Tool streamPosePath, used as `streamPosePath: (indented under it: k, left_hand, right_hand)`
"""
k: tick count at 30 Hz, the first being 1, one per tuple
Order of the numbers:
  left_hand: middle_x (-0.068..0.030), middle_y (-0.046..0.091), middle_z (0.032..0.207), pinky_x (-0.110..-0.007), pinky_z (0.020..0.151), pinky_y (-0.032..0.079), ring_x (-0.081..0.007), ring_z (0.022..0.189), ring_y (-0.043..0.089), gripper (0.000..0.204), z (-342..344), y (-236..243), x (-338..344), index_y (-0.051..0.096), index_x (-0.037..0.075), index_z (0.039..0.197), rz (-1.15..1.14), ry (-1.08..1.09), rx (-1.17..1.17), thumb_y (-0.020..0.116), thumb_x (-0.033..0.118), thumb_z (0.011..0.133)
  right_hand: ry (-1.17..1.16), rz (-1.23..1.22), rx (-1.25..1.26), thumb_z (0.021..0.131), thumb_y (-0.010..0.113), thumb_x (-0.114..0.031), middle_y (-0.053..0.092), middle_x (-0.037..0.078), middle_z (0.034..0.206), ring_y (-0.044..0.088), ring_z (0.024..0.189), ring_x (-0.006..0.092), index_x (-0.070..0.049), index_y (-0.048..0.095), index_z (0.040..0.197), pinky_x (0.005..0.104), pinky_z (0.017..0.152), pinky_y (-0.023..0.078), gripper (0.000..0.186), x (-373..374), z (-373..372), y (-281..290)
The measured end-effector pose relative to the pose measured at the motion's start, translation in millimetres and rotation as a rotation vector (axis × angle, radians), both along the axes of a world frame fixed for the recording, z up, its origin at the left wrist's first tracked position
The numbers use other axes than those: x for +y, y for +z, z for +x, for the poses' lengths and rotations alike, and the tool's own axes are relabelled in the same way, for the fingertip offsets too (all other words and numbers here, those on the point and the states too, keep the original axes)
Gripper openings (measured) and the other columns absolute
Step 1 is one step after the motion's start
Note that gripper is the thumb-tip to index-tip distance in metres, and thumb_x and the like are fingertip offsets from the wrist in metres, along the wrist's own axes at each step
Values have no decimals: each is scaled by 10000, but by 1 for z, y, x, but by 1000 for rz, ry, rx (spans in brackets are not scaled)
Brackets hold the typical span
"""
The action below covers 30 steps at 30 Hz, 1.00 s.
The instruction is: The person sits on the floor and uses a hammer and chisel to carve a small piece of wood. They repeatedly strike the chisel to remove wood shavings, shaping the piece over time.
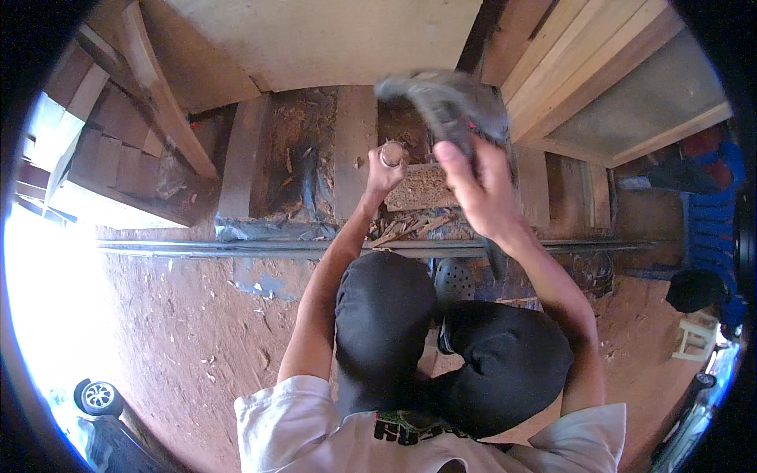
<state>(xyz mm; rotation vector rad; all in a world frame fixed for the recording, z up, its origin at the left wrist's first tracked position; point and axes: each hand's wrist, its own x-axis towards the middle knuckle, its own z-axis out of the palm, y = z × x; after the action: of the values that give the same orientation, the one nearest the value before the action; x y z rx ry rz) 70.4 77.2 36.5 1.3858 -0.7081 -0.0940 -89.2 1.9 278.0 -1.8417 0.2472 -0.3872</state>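
Note:
My left hand point(386, 172) is closed around a round wooden handle point(393, 153), seen end-on. Whatever lies below that handle is hidden by my fist. It stands beside a wooden board point(357, 118) and a rough-surfaced wood block point(426, 188). To the right, my right hand point(485, 189) grips a hammer-like tool point(445, 110) with a dark handle. Its grey head is raised, up and to the right of the wooden handle, and smeared by motion, so its exact shape is unclear. The two hands are apart.
Wood shavings point(410, 229) lie in front of the block. Boards point(236, 158) frame bark-filled gaps. A large pale panel point(331, 43) stands behind, wooden frames point(591, 71) at right. Grey pipes point(197, 249) cross before my knees. A blue plastic chair point(710, 229) is far right.

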Motion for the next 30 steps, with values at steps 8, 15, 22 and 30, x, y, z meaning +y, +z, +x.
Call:
streamPosePath:
  k: [8, 15, 22, 30]
  left_hand:
    - [-65, 643, 695, -297, 608, 476, -119, 645, 589, 114, 5, -10, 1, 623, -8, 782, -17, -143, -13, 646, 93, 736]
    - [-41, 602, 666, -319, 558, 445, -131, 612, 567, 166, 1, 1, 14, 578, 33, 741, 212, -107, 149, 654, 149, 831]
    - [-9, 597, 725, -307, 609, 450, -121, 674, 545, 180, 12, 14, 2, 601, 49, 812, 296, -65, 204, 715, 189, 809]
    - [21, 616, 799, -298, 596, 433, -105, 692, 537, 160, 81, -18, -31, 648, 67, 876, 333, 178, 625, 723, 147, 759]
  right_hand:
    - [49, -491, 451, 940, 518, -440, 516, 115, 589, 503, 495, 224, 21, 558, 755, 410, 493, 412, 498, -13, 15, -67]
    - [-36, -207, 504, 920, 552, -431, 501, 93, 651, 469, 631, 183, 42, 560, 803, 377, 598, 386, 487, -4, -60, -111]
    - [-56, -165, 658, 894, 574, -431, 641, 212, 854, 621, 867, 343, 32, 634, 995, 415, 815, 457, 477, 1, -119, -139]
    - [-37, -104, 539, 896, 576, -433, 630, 115, 986, 552, 930, 221, 13, 599, 1117, 367, 872, 411, 498, 12, -188, -222]
